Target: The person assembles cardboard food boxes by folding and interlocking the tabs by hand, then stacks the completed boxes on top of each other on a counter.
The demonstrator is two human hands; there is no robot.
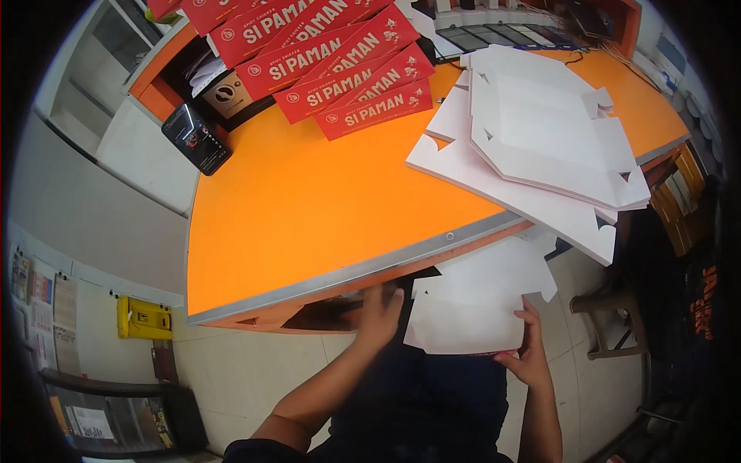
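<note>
A flat cardboard box blank [471, 312], white side up with slotted tabs, rests over my lap below the table edge. My right hand [531, 347] grips its right edge, thumb below and fingers along the side. A strip of red shows under its near edge. To the left of the blank, my left hand [378, 316] is raised beside the table's front edge, slightly blurred. Its fingers look apart, and I see nothing in them. On the table, more white box blanks [548, 131] lie in a fanned stack at the right.
Several red folded boxes [370, 108] stand piled at the back of the orange table [309, 224]. A phone [197, 139] leans at the table's left side, by a black-and-tan box [226, 94]. A brown stool [614, 320] stands at the right on the tiled floor.
</note>
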